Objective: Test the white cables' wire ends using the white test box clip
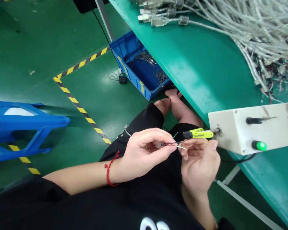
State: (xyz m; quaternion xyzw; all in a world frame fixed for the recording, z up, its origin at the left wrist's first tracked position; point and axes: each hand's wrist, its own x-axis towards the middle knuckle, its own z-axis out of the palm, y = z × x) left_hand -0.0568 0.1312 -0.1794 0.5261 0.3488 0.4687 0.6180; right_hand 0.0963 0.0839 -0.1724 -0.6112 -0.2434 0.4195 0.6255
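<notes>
My left hand [146, 153] is closed in a pinch on the stripped end of a cable [160, 145]. Thin black, red, white and green wires [175, 143] fan out past its fingertips. A grey stretch of cable [127, 130] shows behind that hand. My right hand [201, 166] is half curled, its thumb apart from the fingers. Its fingertips are at the wire ends, touching or just behind them. Right above it, a yellow-green clip [198, 133] with a black tip sits on the metal shaft of a white box [230, 127]. The black wire reaches toward the clip's tip.
The green table [196, 64] carries a heap of clear USB cables [249, 28] at upper right. The box has a black switch [253, 120] and a green knob [261, 146]. A blue crate [134, 75] with cables stands on the floor. A blue stool [26, 124] is at left.
</notes>
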